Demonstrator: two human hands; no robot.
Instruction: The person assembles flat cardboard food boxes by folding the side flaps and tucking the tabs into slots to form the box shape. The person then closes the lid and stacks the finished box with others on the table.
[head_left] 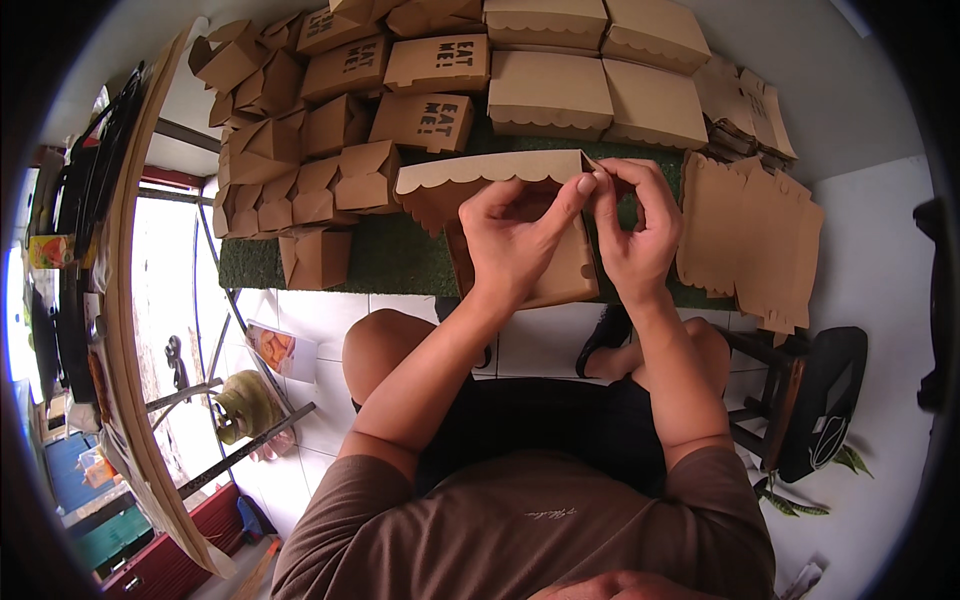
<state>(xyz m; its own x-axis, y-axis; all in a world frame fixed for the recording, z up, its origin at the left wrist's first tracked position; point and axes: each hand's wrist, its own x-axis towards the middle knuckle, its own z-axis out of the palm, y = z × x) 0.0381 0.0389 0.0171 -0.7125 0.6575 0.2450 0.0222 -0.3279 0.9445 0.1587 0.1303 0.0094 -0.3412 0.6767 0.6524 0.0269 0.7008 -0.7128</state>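
Note:
A partly folded brown cardboard box (488, 171) with a scalloped lid flap stands raised at the near edge of the green mat. My left hand (512, 240) reaches inside under the flap, its thumb and fingers closed at the box's right corner. At the same corner my right hand (640, 222) pinches the cardboard, fingertips against the left thumb. The exact fold between the fingers is hidden. Beside my right hand lies a stack of flat, unfolded box blanks (750, 235).
Folded boxes with scalloped lids (552, 92) fill the far side of the green mat (385, 260). Smaller brown boxes (265, 150) crowd the left. More flat cardboard (745, 105) lies far right. A dark stool (775, 390) stands right of my knee; a green gas cylinder (245, 405) sits left.

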